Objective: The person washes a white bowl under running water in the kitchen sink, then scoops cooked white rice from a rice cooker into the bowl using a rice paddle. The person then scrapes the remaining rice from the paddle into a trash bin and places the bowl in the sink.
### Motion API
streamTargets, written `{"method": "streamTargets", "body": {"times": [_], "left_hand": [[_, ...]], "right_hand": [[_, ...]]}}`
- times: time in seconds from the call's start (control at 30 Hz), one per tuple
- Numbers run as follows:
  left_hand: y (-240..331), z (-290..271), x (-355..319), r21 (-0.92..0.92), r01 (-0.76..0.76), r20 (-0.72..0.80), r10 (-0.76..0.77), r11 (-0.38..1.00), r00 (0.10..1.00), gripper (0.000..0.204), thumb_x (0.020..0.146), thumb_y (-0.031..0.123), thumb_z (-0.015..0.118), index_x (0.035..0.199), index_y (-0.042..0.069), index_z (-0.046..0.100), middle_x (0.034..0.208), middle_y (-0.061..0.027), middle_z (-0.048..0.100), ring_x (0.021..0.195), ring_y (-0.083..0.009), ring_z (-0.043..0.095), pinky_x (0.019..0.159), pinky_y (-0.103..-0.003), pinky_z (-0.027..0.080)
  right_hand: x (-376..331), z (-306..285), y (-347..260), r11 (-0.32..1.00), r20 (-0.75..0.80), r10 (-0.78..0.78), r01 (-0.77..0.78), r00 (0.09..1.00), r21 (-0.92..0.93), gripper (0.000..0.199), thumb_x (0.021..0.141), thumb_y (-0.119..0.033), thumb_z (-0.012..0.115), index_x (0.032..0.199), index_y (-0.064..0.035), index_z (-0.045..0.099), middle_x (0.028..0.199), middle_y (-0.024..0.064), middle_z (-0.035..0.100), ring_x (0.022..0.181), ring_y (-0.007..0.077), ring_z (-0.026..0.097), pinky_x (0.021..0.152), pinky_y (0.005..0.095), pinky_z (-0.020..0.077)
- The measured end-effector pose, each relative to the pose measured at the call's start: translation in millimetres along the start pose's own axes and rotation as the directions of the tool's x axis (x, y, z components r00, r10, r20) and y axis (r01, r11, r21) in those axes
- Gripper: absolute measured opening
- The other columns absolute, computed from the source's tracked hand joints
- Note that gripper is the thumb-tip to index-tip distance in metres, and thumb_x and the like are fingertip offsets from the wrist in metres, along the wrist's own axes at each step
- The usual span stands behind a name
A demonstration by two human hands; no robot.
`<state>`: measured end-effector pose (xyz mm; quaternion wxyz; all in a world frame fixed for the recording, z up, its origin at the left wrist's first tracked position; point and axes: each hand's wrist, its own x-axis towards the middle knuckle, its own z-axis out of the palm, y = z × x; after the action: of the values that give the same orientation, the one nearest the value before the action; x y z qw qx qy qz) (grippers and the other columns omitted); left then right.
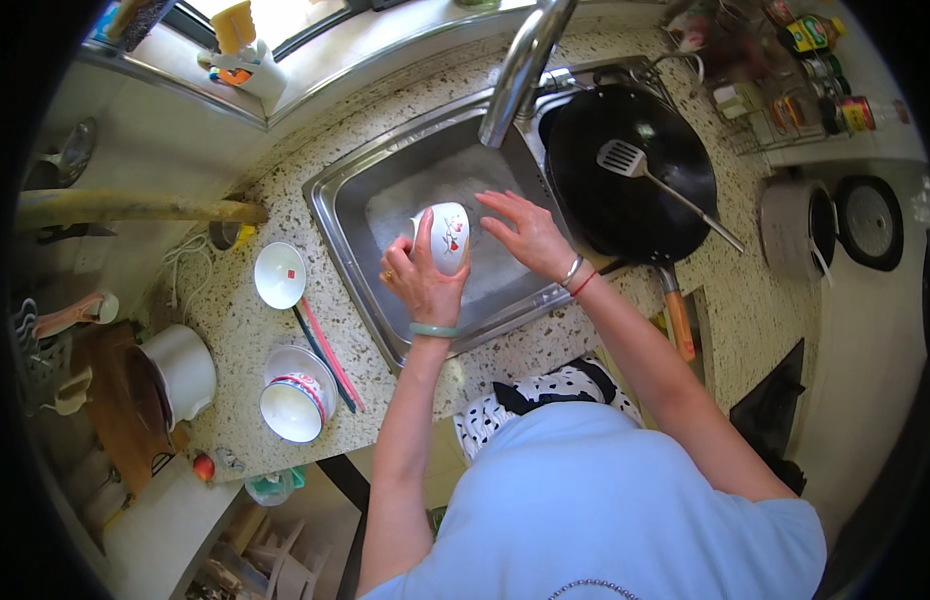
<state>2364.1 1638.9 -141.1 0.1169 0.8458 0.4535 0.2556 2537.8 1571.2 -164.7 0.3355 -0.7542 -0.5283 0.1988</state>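
My left hand (422,282) grips a white bowl (447,236) with a red floral pattern, tilted on its side over the metal sink (385,330). Its fingers wrap round the near and left side of the bowl. To the right of the bowl, apart from it, my right hand (530,232) is held with fingers stretched out and nothing in them. Above the sink hangs the faucet (520,75); whether water runs from it I cannot make out.
Right of the sink sits a black wok (595,215) with a slotted spatula (623,158) across it. On the left counter are a white bowl (280,275), stacked bowls (292,412), pink and dark chopsticks (333,358) and a white pot (190,372). A rice cooker (788,232) stands far right.
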Motion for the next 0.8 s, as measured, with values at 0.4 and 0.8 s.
{"method": "streamTargets", "body": {"times": [0.4,0.8], "left_hand": [[-20,-33,-10,0.05,-0.319,0.041,0.317,0.946,0.947,0.105,0.048,0.016,0.089,0.14,0.038,0.044,0.11,-0.009,0.042,0.102,-0.0282,0.045,0.086,-0.044,0.037],[-10,-52,-20,0.181,-0.465,-0.055,0.481,0.867,0.875,0.103,0.046,0.01,0.089,0.138,0.035,0.049,0.111,-0.0064,0.041,0.105,-0.0248,0.045,0.088,-0.041,0.036]], "right_hand": [[-42,-37,-29,0.786,0.119,0.12,-0.168,0.986,0.595,0.034,0.091,-0.027,0.059,0.122,-0.0142,0.063,0.131,0.0096,0.057,0.121,0.0273,0.054,0.099,0.0459,0.0411],[-54,-36,-26,0.96,0.04,-0.028,0.016,0.999,0.278,0.038,0.093,-0.029,0.058,0.128,-0.0132,0.058,0.136,0.0102,0.054,0.127,0.0288,0.049,0.1,0.0428,0.0423]]}}
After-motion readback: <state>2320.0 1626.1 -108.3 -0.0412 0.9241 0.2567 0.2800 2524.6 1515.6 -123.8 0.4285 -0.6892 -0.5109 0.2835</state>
